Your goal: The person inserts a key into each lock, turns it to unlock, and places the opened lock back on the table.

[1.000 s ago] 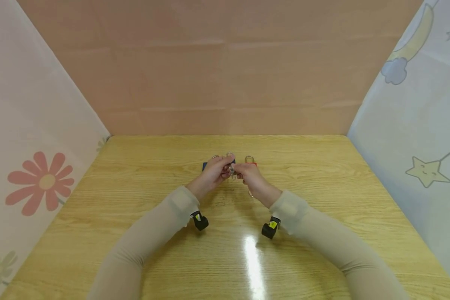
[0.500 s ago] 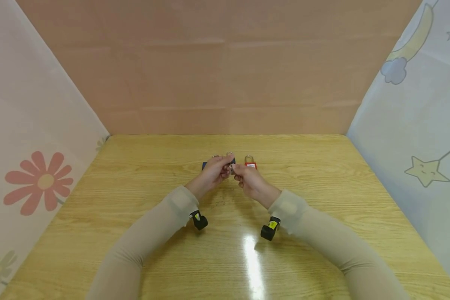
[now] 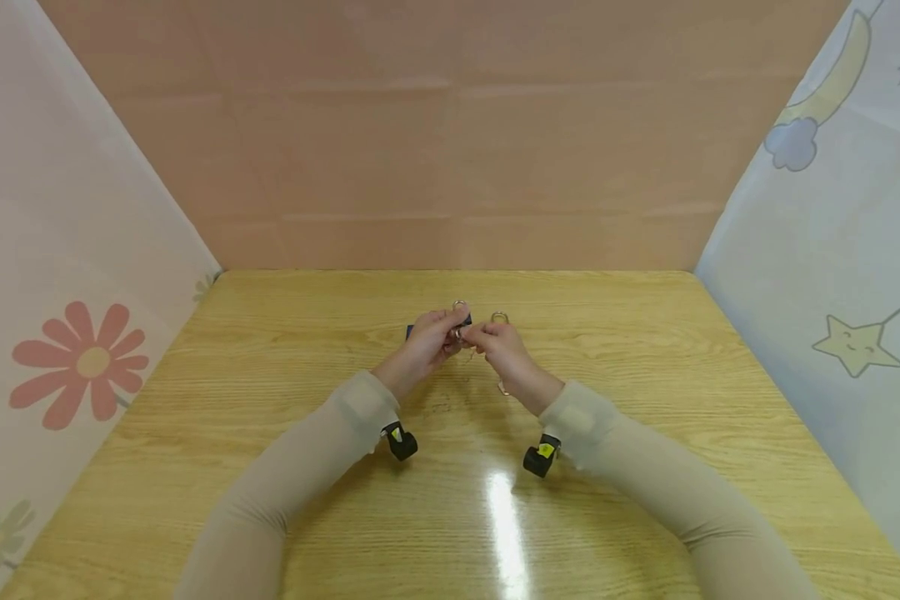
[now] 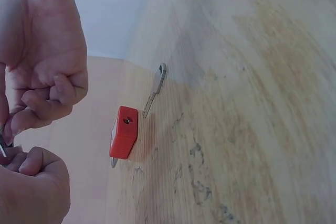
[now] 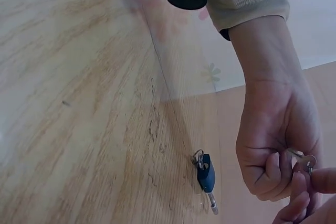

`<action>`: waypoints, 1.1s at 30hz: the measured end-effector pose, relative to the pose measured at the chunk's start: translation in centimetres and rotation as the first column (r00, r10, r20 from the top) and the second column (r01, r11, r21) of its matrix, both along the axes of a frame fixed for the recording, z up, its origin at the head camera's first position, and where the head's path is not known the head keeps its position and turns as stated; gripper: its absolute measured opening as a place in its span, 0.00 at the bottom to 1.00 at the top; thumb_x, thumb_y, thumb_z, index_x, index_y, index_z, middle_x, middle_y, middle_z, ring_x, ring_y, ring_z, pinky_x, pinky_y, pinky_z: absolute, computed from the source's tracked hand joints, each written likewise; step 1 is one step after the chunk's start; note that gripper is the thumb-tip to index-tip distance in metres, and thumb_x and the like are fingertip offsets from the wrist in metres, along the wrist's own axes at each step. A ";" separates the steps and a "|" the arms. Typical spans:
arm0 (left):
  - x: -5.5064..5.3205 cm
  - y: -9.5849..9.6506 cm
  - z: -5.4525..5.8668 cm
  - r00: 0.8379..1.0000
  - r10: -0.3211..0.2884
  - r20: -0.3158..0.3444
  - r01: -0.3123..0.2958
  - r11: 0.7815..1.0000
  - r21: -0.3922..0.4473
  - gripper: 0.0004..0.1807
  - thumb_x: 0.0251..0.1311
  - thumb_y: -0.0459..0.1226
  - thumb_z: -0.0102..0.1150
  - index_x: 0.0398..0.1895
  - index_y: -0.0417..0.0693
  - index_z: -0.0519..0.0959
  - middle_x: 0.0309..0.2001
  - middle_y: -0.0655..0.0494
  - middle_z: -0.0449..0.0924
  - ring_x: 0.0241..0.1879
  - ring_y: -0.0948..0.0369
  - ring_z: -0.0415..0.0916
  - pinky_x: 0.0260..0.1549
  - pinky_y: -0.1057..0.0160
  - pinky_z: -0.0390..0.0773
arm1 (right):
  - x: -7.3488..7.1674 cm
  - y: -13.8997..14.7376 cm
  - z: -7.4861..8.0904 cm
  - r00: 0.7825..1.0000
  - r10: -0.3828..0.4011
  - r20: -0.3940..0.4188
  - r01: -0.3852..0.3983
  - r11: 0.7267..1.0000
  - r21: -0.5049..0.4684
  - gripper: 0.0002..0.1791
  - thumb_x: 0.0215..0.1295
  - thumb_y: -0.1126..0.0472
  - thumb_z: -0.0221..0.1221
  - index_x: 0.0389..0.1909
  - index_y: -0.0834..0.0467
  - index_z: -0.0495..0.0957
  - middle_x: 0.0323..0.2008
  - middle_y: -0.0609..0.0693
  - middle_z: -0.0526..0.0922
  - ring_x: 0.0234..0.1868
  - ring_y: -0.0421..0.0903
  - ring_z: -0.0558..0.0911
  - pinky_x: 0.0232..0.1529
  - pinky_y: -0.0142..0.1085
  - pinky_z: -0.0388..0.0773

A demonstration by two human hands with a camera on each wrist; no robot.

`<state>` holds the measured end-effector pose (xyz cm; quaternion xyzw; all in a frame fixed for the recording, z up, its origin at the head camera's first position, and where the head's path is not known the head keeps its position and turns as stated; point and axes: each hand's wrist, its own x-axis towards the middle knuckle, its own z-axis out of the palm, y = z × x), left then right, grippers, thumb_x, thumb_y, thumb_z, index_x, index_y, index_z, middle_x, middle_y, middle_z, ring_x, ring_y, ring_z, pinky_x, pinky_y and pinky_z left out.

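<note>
In the head view my left hand (image 3: 426, 340) grips a dark blue padlock (image 3: 467, 319), its shackle pointing away from me. My right hand (image 3: 508, 352) meets it from the right, thumb and fingertips pinching a small metal key ring (image 5: 311, 162) at the padlock's near end. The fingers hide most of the padlock. Behind my right hand stands a red padlock (image 4: 124, 132), its keyhole facing me; a loose key (image 4: 158, 82) lies near it. Another blue padlock (image 5: 206, 174), with a key ring (image 5: 198, 157) at its keyhole end, rests behind my left hand.
The wooden table (image 3: 450, 517) runs back to a pinkish-brown backdrop (image 3: 450, 167). Patterned white sheets stand at the left (image 3: 82, 208) and right (image 3: 832, 233). Black wrist cameras (image 3: 401, 442) hang beneath both forearms.
My right hand has turned and shifted slightly, now covering the red padlock's body and leaving its shackle in sight. The left hand has stayed nearly still on the blue padlock.
</note>
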<state>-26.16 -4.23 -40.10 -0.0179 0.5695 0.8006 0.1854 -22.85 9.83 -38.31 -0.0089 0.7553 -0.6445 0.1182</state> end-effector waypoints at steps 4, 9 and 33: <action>0.0 0.0 0.0 1.000 0.019 -0.007 -0.018 1.000 0.019 0.19 0.70 0.40 0.54 0.18 0.48 0.73 0.18 0.59 0.74 0.17 0.67 0.61 0.18 0.72 0.61 | -0.1 -0.2 -0.1 0.998 -0.008 -0.056 0.011 0.999 0.041 0.12 0.70 0.59 0.55 0.37 0.65 0.79 0.32 0.45 0.80 0.43 0.47 0.73 0.48 0.41 0.68; 0.1 0.0 0.0 0.999 0.049 -0.015 -0.048 0.999 0.014 0.18 0.69 0.39 0.55 0.19 0.47 0.70 0.18 0.59 0.70 0.17 0.67 0.59 0.19 0.71 0.60 | -0.1 -0.3 -0.2 0.996 -0.026 -0.080 0.030 0.999 0.043 0.10 0.69 0.61 0.56 0.35 0.65 0.78 0.31 0.44 0.78 0.43 0.51 0.73 0.49 0.44 0.69; 0.2 -0.2 0.0 1.000 0.004 0.004 -0.003 0.999 -0.042 0.20 0.69 0.42 0.55 0.16 0.49 0.72 0.17 0.61 0.72 0.17 0.67 0.58 0.18 0.71 0.60 | -0.5 0.0 0.1 0.998 0.007 0.061 0.001 0.992 -0.126 0.14 0.69 0.62 0.57 0.22 0.51 0.79 0.30 0.40 0.75 0.29 0.40 0.66 0.32 0.32 0.64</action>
